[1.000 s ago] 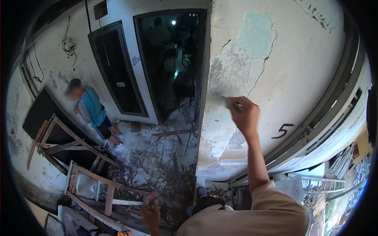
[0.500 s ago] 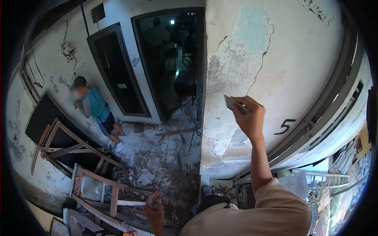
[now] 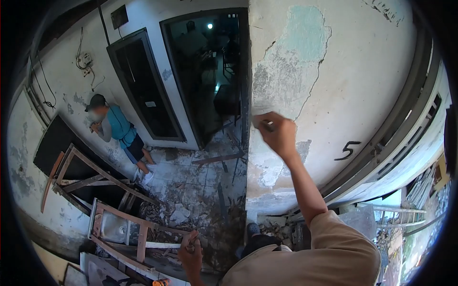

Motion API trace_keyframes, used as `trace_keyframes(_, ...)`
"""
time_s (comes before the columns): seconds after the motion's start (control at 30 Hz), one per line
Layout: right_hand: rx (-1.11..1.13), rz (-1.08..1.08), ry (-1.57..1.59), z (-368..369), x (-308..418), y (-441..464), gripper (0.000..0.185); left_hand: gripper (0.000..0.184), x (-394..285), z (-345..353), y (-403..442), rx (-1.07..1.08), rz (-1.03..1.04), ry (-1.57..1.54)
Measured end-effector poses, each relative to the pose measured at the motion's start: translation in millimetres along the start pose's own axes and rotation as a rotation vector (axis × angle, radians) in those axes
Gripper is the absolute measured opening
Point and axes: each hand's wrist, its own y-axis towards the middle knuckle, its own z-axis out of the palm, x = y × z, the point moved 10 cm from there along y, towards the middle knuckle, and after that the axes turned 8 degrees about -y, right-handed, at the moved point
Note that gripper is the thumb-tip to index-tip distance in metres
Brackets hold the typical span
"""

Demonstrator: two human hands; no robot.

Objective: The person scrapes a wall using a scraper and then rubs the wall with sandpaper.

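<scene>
My right hand (image 3: 280,136) is raised against the pillar wall (image 3: 362,95), closed around a putty knife (image 3: 269,127). Only a piece of the knife's grey metal shows between my fingers; its blade is mostly hidden or blurred near the wall's left edge. Above the hand is a peeled patch of bare plaster and pale green paint (image 3: 305,35), with a long crack down its right side. Low in front of me, my left hand (image 3: 192,255) is held with its fingers curled up together; what they hold, if anything, I cannot make out.
A person (image 3: 121,126) in a teal vest stands at the left by the wall. Broken wooden frames (image 3: 143,240) lean around a metal sink (image 3: 114,229). Rubble (image 3: 179,214) covers the floor. A dark doorway (image 3: 205,71) opens beside the pillar; a ladder (image 3: 398,217) lies at right.
My right hand has moved left along the wall with the putty knife, towards the pillar's edge. The knife's blade, plain to see before, is now mostly out of sight. My left hand has shifted slightly.
</scene>
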Motion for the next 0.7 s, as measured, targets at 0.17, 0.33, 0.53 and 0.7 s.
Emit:
trace_keyframes(0.17, -0.057, 0.0, 0.043, -24, 16, -6, 0.015, 0.031, 0, -7, -4, -0.032, -0.039, -0.018)
trace_keyframes(0.33, 0.047, 0.081, 0.037, 10, -19, -8, 0.012, 0.03, 17, -16, -5, -0.03, 0.008, -0.007)
trace_keyframes(0.53, 0.175, 0.077, 0.119, 17, -22, -45, 0.012, 0.031, 16, -15, -1, -0.036, 0.041, -0.039)
trace_keyframes(0.7, -0.274, 0.505, 0.476, -69, -102, -58, 0.017, 0.03, 20, -18, -1, -0.018, 0.192, -0.043)
